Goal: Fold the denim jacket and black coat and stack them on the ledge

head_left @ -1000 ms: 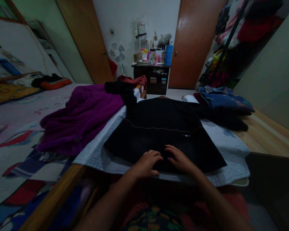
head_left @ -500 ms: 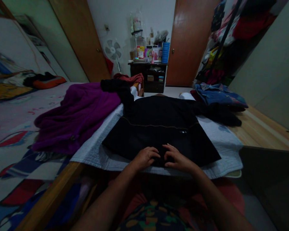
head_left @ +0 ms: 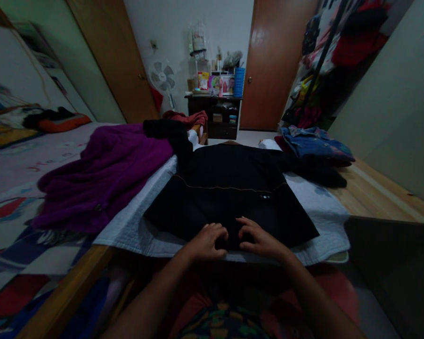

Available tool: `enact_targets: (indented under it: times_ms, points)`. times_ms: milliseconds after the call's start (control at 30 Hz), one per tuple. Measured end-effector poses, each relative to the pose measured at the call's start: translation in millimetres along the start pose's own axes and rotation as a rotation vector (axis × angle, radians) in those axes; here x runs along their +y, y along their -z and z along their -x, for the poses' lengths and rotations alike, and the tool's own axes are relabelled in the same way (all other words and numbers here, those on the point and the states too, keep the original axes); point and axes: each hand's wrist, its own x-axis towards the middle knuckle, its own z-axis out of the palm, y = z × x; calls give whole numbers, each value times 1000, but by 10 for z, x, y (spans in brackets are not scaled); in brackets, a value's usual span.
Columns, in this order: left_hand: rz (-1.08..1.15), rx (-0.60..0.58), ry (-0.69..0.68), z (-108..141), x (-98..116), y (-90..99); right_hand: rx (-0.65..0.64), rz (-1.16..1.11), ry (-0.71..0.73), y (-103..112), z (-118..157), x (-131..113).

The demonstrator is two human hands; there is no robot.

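A black long-sleeved garment with a thin tan seam lies spread on a pale quilted cloth. Its sleeves reach out to the far left and far right. At its near edge my left hand rests with fingers curved and apart, holding nothing. My right hand is just to the right, also over the near edge, its fingers bent and spread around no object. A small gap of black fabric shows between the two hands.
A purple garment lies on the bed at the left. Folded denim sits at the back right beside a wooden surface. A wooden rail runs along the lower left. A fan and dark cabinet stand behind.
The view has shifted slightly. My left hand's thumb and fingers are wider apart, and both hands sit a little lower in the picture. The black garment lies as before.
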Motion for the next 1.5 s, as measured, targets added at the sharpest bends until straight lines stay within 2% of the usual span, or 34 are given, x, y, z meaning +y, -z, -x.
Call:
enact_targets:
  times_ms: [133,233,333,467,533,633,733,833,1000,1167,1267,1400,1500]
  points:
    - [14,-17,27,-130,68,41,184,73,-18,27,-20,86]
    - [-100,130,70,-316,136,11,302,212,-32,123,-58,206]
    - [-199,244,20,-482,154,-86,468,333,-52,353,-57,301]
    - [-199,182,16,-598,67,-249,809,576,-190,770,54,403]
    - [-197,143,30,-617,20,-302,863,650,-337,945,138,453]
    - [-222,116,51,-623,-8,-331,787,596,-566,1116,249,503]
    - [-255,94,73,-620,4,-329,701,506,-680,1199,316,518]
    - [-274,87,76,-619,15,-329,649,426,-695,1213,354,530]
    - [-284,82,83,-632,3,-345,603,305,-635,1156,391,600]
    - [-296,88,117,-636,-9,-374,630,379,-616,1224,437,649]
    - [-300,79,121,-630,-4,-366,642,467,-675,1278,468,632]
    - [-305,63,118,-622,10,-344,584,558,-758,1249,497,610]
    - [-310,64,118,-618,10,-345,545,545,-757,1214,538,630]
